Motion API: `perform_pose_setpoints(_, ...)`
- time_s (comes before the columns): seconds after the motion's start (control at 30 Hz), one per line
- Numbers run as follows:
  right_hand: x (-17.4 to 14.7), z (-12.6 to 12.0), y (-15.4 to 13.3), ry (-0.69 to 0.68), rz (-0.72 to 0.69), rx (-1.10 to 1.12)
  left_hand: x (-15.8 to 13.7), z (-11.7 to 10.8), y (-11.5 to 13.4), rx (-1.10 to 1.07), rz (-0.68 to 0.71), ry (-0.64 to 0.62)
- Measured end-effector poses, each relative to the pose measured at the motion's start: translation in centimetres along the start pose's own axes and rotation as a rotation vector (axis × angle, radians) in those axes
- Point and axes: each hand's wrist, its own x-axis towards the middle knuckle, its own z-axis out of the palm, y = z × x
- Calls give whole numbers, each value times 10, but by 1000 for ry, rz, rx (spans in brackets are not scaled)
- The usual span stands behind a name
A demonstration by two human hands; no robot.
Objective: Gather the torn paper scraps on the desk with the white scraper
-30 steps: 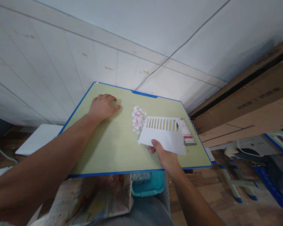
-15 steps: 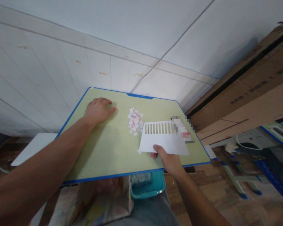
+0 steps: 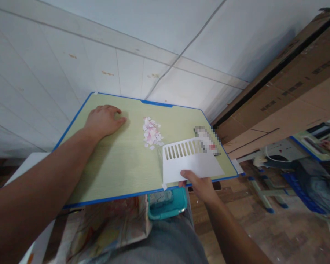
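Observation:
My right hand [image 3: 199, 185] grips the near edge of a white slotted sheet [image 3: 189, 167], thumb on top and fingers underneath. A row of long slots runs along the sheet's far side. The sheet is tilted above the near right part of the table. My left hand [image 3: 106, 119] rests on the table's far left part, fingers curved and thumb apart, holding nothing. Between the hands lies a loose pile of small white and pinkish paper scraps [image 3: 152, 132]. One white scrap [image 3: 164, 187] shows by the sheet's near left corner, at the table's front edge.
The light green table [image 3: 121, 165] has a blue rim. A pixelated item [image 3: 207, 139] lies at its right. Under the front edge are a teal basket [image 3: 167, 212] and a bag [image 3: 112, 220]. Cardboard boxes [image 3: 286, 95] stand at right; another person's hand [image 3: 327, 145] shows far right.
The slotted sheet has turned and moved toward the table's front edge with my right hand. My left hand stays in place on the table. The whole view has shifted slightly.

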Motion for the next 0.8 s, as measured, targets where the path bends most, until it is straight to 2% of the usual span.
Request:
perform_pose_setpoints(0.23,3,-4,0,3,19,39,10,7,-18,-25,-19,59)
perform_pose_setpoints(0.4,6,-1,-1,19,-35,145,9,-8,-34,-64,-42,112)
perform_pose_setpoints(0.57,7,2,7,117,-12,151,-26,-23,-51,25,1,41)
perform_pose_setpoints(0.73,19,2,15,78,-70,136,-65,-10,-49,61,-153,-4)
perform_pose_setpoints(0.8,28,8,14,80,-83,151,-73,-5,-43,73,-158,4)
